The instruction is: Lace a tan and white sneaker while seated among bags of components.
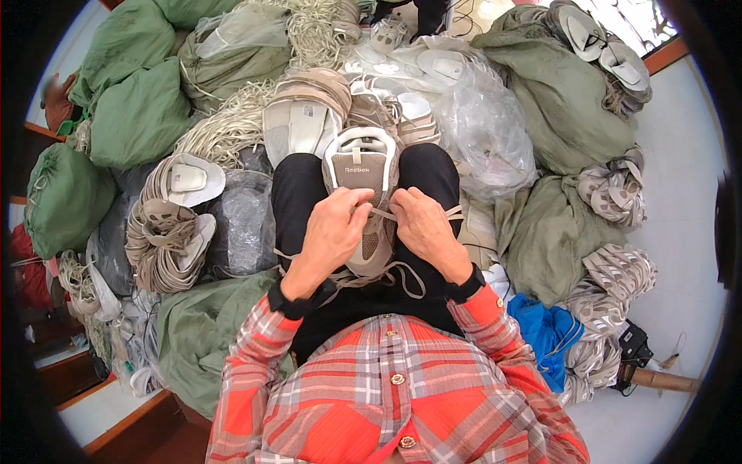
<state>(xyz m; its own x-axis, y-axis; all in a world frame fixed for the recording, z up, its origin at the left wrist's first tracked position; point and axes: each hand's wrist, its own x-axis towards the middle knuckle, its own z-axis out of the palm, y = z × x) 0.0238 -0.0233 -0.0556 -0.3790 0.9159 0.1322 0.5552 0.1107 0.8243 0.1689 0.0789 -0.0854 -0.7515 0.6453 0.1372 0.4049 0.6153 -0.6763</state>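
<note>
A taupe and white shoe upper (359,179) lies across my lap between my knees, its padded white collar away from me. Its sole end cannot be made out. Thumb and forefinger of my left hand (325,236) are pinched over the upper's left side, at one end of a beige shoelace (382,214). On the other side my right hand (429,230) has its fingers bent closed on the same lace. The stretch between the two hands crosses the upper's front. Loose lace ends (407,280) loop below the upper, and another sticks out past my right hand.
Stacked shoe uppers (305,127) lie just beyond my knees, beside a heap of pale laces (224,124). Clear plastic bags (487,127) and green sacks (139,108) surround me. Bundled uppers (174,240) sit at left; a blue bag (545,336) is at right.
</note>
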